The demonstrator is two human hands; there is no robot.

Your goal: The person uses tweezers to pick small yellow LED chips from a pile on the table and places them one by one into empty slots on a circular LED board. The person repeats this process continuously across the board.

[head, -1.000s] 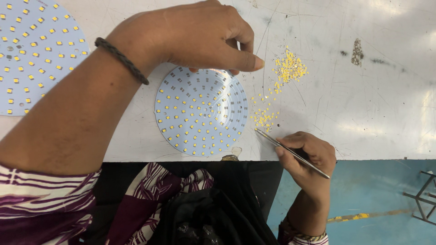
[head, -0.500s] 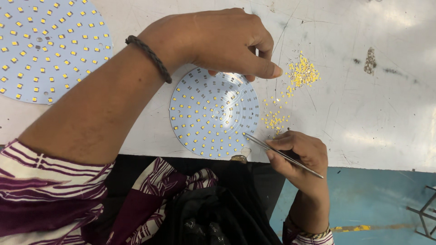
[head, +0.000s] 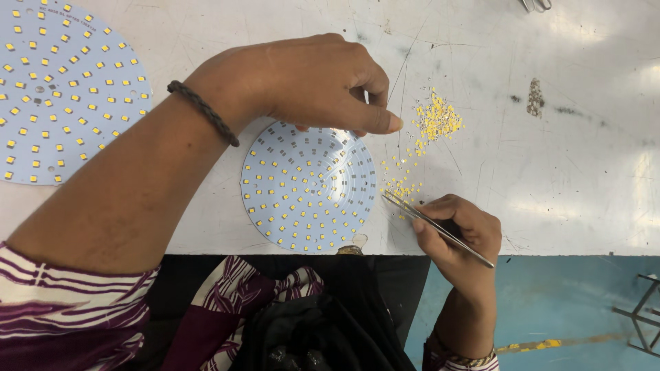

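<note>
Scuffed and scratched, a white surface (head: 564, 158) fills most of the head view, with a blue floor (head: 550, 302) showing below its near edge at the right. On it lies a round white board (head: 308, 187) dotted with rings of small yellow chips, close to the near edge. The left hand (head: 313, 79) reaches across from the left and rests on the far rim of this board, fingers curled and thumb stretched out to the right, its tip just past the board's edge; whether anything is pinched under the fingers cannot be told. A dark braided bracelet (head: 203, 112) circles that wrist. The right hand (head: 459, 233) sits at the near edge of the surface, fingers closed around a pair of thin metal tweezers (head: 434, 227), whose tips point left and lie just beside the board's right rim. Between the two hands is a loose scatter of tiny yellow chips (head: 400, 185), and a denser heap of chips (head: 438, 118) lies farther up, near the left thumb. A second, larger round board (head: 65, 89) with yellow chips sits at the far left, well apart from the hands. Striped purple and white sleeves (head: 69, 309) show at the bottom
</note>
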